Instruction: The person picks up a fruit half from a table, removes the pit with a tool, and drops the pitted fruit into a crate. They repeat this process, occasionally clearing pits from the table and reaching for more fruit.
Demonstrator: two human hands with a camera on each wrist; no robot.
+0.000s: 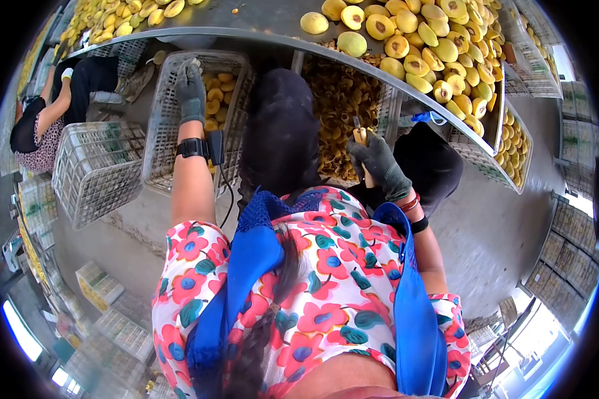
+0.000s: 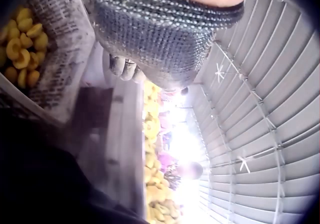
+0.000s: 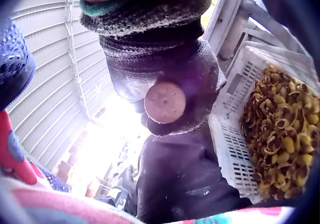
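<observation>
My gloved left hand (image 1: pixel 191 96) is above the left part of a grey crate (image 1: pixel 158 126) with yellow fruit halves (image 1: pixel 217 100) in it. In the left wrist view its fingertips (image 2: pixel 125 69) show past the palm, loosely bent, and no object is visible in them. The gloved right hand (image 1: pixel 379 165) grips a tool with a wooden handle (image 1: pixel 367 174), its narrow metal end pointing up, near a crate of brown and yellow scraps (image 1: pixel 343 100). In the right wrist view, the round handle end (image 3: pixel 165 102) sticks out of the gloved hand (image 3: pixel 160 74).
Across the front runs a metal table (image 1: pixel 259 21) with halved fruit (image 1: pixel 439 46) heaped at the right and more at the left. An empty-looking crate (image 1: pixel 98 166) stands at left, beside another person (image 1: pixel 86 83). A fruit crate (image 1: pixel 512 149) stands under the table's right end.
</observation>
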